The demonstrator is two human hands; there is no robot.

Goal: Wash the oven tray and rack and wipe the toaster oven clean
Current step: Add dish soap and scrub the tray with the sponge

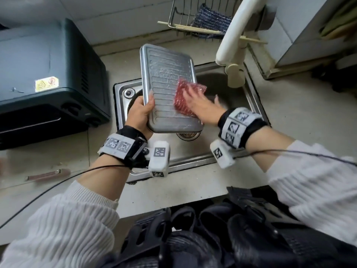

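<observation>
- Tray (166,82) up over the sink (255,105), tilted, ribbed face to the camera.
- Left hand (140,113) grips its lower left edge, thumb curled over the front.
- Right hand (201,105), fingers straight, presses a red scouring pad (185,93) flat on the tray's right side.
- Toaster oven (48,78) sits left on the counter.

We see the left hand (139,112) gripping the oven tray (166,89) by its near left edge, tilted over the sink (193,151). Right hand (201,105) presses a red scrubber (185,95) flat on the tray's ribbed surface. Toaster oven (48,74) sits left, faucet (234,41) right.
</observation>
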